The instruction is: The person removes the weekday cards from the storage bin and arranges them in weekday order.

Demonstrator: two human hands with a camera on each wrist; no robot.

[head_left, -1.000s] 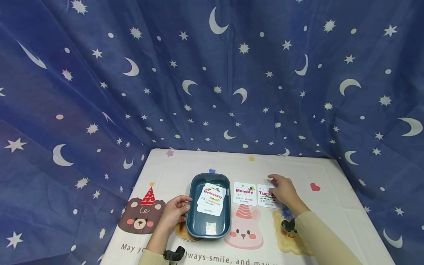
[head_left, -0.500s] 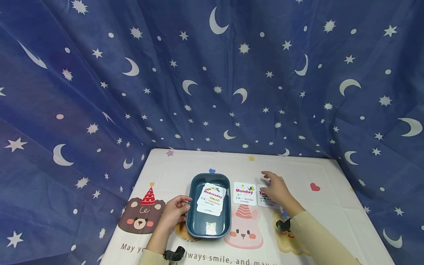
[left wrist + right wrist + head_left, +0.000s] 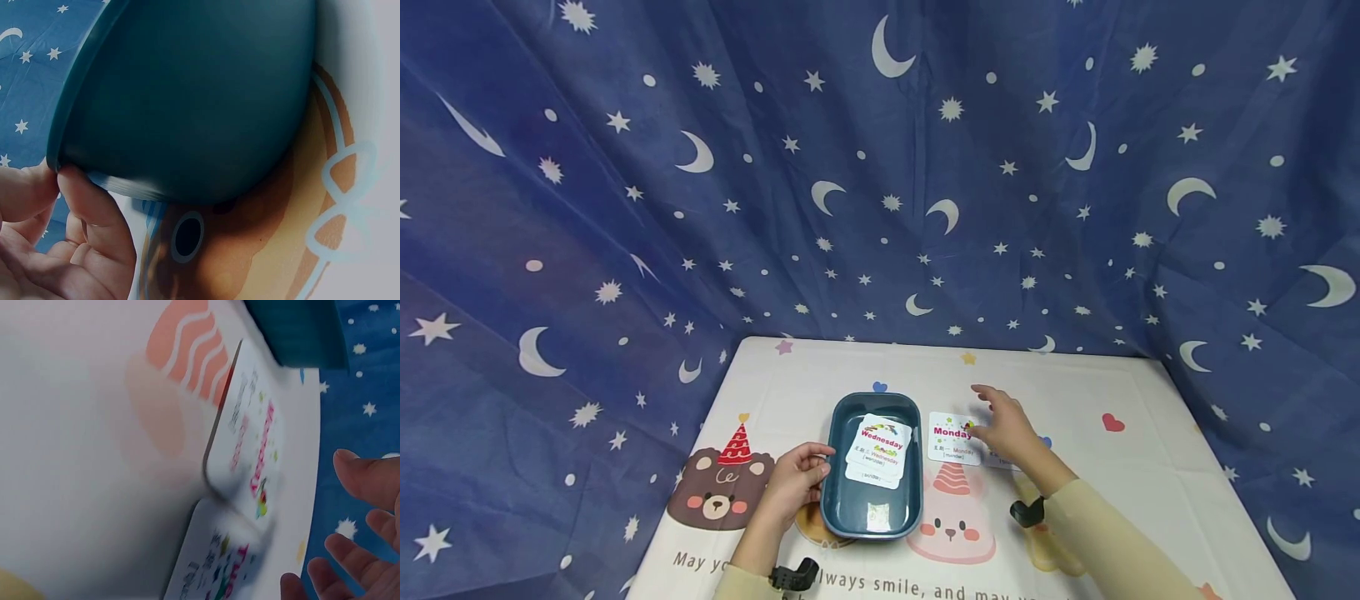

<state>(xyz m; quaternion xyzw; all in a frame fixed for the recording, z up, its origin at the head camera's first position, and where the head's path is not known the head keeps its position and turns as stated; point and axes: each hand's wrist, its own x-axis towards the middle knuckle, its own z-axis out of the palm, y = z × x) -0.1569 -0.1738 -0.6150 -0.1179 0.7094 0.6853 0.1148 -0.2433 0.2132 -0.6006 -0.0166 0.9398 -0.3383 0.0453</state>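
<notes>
A dark teal rectangular tray (image 3: 850,510) sits on the table. Its left rim is pinched by my left hand (image 3: 793,482), with the thumb and fingers right at the edge in the left wrist view. Inside the tray, a white Wednesday card (image 3: 878,450) lies on top of another card that is mostly covered. To the right of the tray lies a Monday card (image 3: 947,442), and beside it a Tuesday card (image 3: 212,562), partly hidden from the head view by my right hand (image 3: 1009,427). That hand hovers over the two cards, fingers spread and holding nothing.
A white tablecloth (image 3: 820,367) printed with cartoon animals and lettering covers the table. Blue curtains (image 3: 880,275) with moons and stars hang behind and at both sides. Each wrist wears a small black camera.
My right hand has moved left from over the Tuesday card toward the Monday card. My left hand, the tray and the cards have stayed in place.
</notes>
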